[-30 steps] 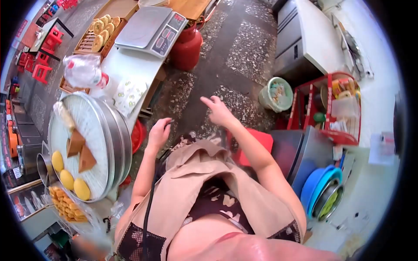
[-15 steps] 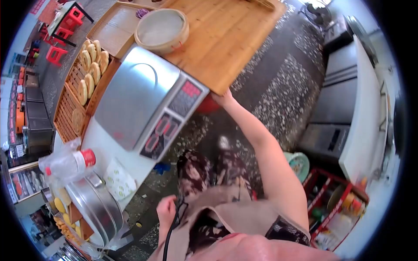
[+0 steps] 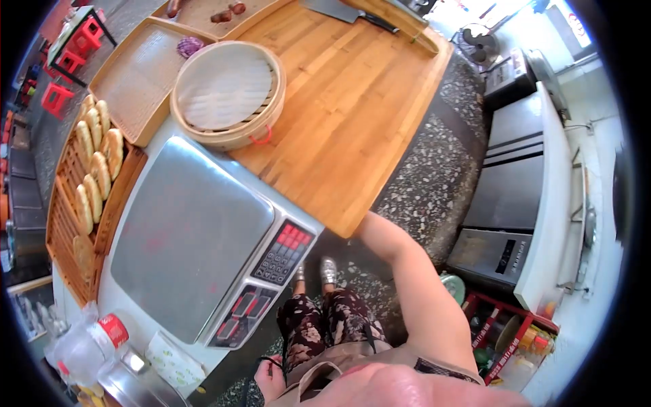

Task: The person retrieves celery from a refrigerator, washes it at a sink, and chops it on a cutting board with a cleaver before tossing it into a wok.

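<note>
My right arm (image 3: 427, 292) reaches forward to the near corner of a wooden board (image 3: 339, 129). The hand itself is hidden beneath that corner, so its fingers do not show. Low by my waist, my left hand (image 3: 269, 380) is closed, with a thin black cord running across it; whether it grips anything is unclear. Beside the board stands a digital scale (image 3: 196, 237) with a bare metal plate and a red-and-grey keypad. A round bamboo steamer (image 3: 230, 88) with a pale liner sits on the board's left edge.
Left of the scale, round flatbreads (image 3: 98, 166) stand in a slatted wooden tray (image 3: 68, 203). A cardboard tray (image 3: 139, 74) holds a purple bundle. A cleaver (image 3: 339, 9) lies at the board's far end. Plastic bottles (image 3: 88, 342), a metal pot and a red crate (image 3: 502, 339) are nearby.
My view has shifted forward over the scale and board. My right hand, partly visible at the board's corner before, is now hidden under it. My left hand appears lower in view.
</note>
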Tool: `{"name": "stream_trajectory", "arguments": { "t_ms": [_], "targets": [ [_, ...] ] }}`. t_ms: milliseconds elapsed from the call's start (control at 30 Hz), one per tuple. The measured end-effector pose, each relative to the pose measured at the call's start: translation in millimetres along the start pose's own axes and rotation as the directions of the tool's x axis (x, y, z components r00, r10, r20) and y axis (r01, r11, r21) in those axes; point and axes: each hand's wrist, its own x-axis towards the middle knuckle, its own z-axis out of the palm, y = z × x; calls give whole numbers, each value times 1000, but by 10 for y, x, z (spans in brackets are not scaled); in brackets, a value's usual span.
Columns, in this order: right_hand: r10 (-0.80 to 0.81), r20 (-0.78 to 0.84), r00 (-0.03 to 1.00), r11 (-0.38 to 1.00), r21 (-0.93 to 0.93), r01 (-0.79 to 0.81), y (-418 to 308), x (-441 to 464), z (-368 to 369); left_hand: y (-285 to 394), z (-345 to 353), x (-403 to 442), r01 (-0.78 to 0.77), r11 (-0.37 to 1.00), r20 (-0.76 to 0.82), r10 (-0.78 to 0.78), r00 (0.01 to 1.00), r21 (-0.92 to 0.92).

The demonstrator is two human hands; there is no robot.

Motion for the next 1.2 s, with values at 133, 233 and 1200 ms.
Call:
{"name": "stream_trajectory", "arguments": {
  "t_ms": [133, 233, 1200],
  "targets": [
    [12, 7, 1000, 1000, -4, -12, -122, -19, -80, -2, -18, 184, -51, 998, 85, 54, 995, -42],
    [11, -34, 999, 1000, 20, -10, -195, -62, -215, -265, 114, 324, 55, 989, 105, -41, 994, -139],
    [955, -212, 208, 297, 670, -680, 7674, -3088, -1944, 4640, 5640, 1886, -557, 809, 750, 248, 613, 187]
  ]
}}
